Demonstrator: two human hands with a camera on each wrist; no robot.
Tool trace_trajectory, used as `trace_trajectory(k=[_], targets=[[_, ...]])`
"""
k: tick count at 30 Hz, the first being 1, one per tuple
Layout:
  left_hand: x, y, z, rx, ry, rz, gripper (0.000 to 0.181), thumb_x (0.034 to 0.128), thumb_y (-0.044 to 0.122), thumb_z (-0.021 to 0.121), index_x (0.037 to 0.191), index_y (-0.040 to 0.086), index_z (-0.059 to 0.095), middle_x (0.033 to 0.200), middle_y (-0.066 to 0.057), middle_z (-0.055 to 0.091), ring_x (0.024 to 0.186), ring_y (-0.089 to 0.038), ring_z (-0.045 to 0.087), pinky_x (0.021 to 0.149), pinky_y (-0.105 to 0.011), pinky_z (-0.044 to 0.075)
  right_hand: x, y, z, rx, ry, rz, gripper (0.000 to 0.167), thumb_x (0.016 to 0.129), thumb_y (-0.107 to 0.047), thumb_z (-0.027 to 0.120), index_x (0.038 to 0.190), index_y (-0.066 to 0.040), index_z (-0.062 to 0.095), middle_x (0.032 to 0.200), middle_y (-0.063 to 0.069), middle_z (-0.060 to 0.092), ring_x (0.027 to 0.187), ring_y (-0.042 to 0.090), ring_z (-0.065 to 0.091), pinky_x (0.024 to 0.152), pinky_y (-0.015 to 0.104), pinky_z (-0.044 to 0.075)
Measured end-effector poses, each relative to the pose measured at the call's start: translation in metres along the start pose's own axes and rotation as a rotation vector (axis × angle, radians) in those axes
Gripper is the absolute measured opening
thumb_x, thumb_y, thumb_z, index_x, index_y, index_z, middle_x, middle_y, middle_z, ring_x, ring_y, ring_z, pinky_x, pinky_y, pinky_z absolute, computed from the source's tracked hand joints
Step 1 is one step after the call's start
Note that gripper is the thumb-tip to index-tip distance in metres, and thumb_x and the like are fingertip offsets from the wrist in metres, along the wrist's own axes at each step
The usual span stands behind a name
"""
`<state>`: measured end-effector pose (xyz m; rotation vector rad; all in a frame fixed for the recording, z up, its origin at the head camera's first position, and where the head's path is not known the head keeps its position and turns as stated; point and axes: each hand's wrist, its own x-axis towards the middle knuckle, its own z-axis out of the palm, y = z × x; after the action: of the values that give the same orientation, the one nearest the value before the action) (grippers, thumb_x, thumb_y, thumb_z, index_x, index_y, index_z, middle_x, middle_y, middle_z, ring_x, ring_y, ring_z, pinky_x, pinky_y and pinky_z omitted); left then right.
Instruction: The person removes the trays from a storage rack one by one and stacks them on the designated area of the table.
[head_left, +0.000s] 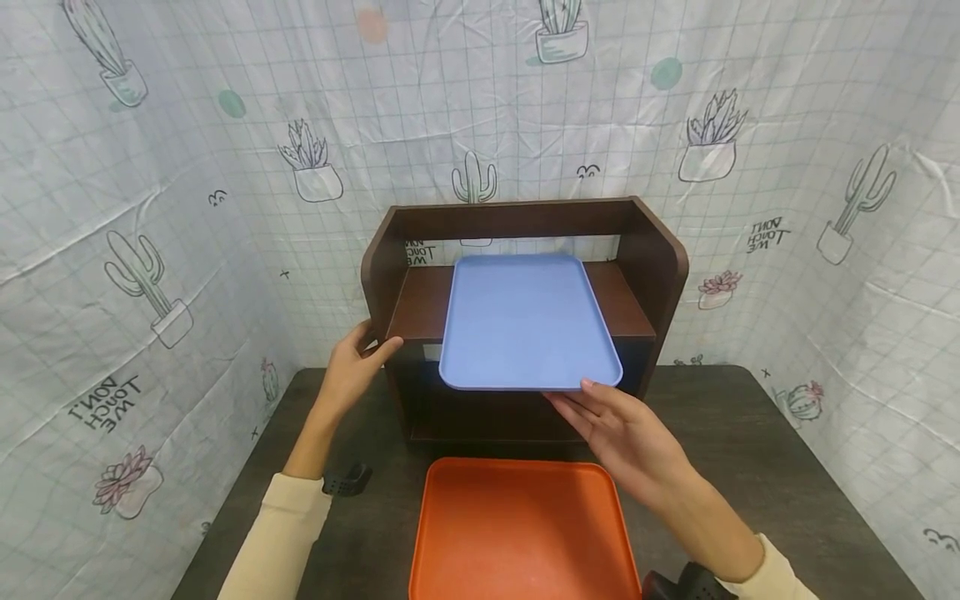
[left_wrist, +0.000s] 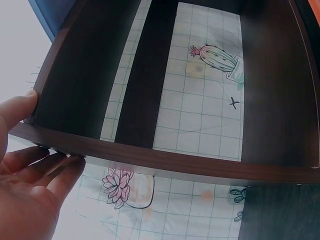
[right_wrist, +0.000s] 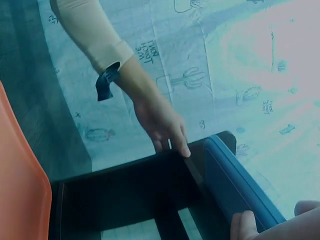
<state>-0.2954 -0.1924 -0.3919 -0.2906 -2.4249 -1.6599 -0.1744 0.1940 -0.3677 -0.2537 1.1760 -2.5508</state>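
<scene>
A light blue tray (head_left: 528,321) lies over the upper board of a dark brown two-level wooden shelf (head_left: 651,250), its near end jutting out past the board's front edge. My right hand (head_left: 637,442) holds that near edge close to its right corner, thumb on top and fingers beneath. At the shelf's left side, my left hand (head_left: 351,371) grips the side panel (left_wrist: 165,159). Its thumb lies at the upper board's front edge, and the fingers are against the panel's outer face. In the right wrist view, only part of the right hand shows beside the blue tray (right_wrist: 240,180).
An orange-red tray (head_left: 521,525) lies on the dark table (head_left: 720,475) in front of the shelf, below the blue tray. White cloth (head_left: 525,125) printed with a grid and cacti hangs behind and on both sides. The shelf's lower compartment (head_left: 487,417) is in shadow.
</scene>
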Motion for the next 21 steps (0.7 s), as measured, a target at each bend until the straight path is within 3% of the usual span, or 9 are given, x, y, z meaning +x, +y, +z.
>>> trace_trajectory(k=[9, 13, 17, 21], targets=[[0.000, -0.002, 0.000, -0.007, 0.000, 0.013, 0.080, 0.0986, 0.047, 0.076, 0.160, 0.007, 0.045, 0.164, -0.017, 0.049, 0.152, -0.036, 0.049, 0.118, -0.053, 0.049, 0.007, 0.006, 0.011, 0.079, 0.050, -0.017, 0.061, 0.114, -0.011, 0.046, 0.167, -0.015, 0.016, 0.162, 0.000, 0.047, 0.148, 0.015, 0.051, 0.127, 0.037, 0.036], [0.000, -0.001, 0.000, -0.018, -0.004, 0.016, 0.080, 0.0987, 0.047, 0.076, 0.161, 0.008, 0.045, 0.164, -0.016, 0.048, 0.150, -0.036, 0.051, 0.115, -0.056, 0.052, 0.009, 0.008, 0.017, 0.078, 0.091, -0.015, 0.063, 0.113, -0.010, 0.047, 0.167, -0.018, 0.017, 0.162, -0.001, 0.048, 0.149, 0.014, 0.049, 0.127, 0.035, 0.039], [0.000, -0.002, 0.000, -0.018, -0.002, 0.021, 0.079, 0.0988, 0.047, 0.076, 0.161, 0.007, 0.045, 0.164, -0.016, 0.049, 0.150, -0.036, 0.051, 0.116, -0.056, 0.051, 0.010, 0.010, 0.021, 0.058, 0.121, -0.027, 0.061, 0.112, -0.006, 0.047, 0.166, -0.015, 0.020, 0.157, -0.002, 0.053, 0.146, 0.014, 0.052, 0.127, 0.036, 0.039], [0.000, -0.002, 0.000, -0.013, -0.002, 0.022, 0.079, 0.0988, 0.046, 0.076, 0.160, 0.007, 0.045, 0.164, -0.016, 0.049, 0.152, -0.034, 0.049, 0.118, -0.054, 0.050, 0.008, 0.012, 0.023, 0.047, 0.151, -0.064, 0.061, 0.112, -0.004, 0.049, 0.166, -0.011, 0.022, 0.153, 0.000, 0.058, 0.142, 0.015, 0.058, 0.122, 0.036, 0.046]])
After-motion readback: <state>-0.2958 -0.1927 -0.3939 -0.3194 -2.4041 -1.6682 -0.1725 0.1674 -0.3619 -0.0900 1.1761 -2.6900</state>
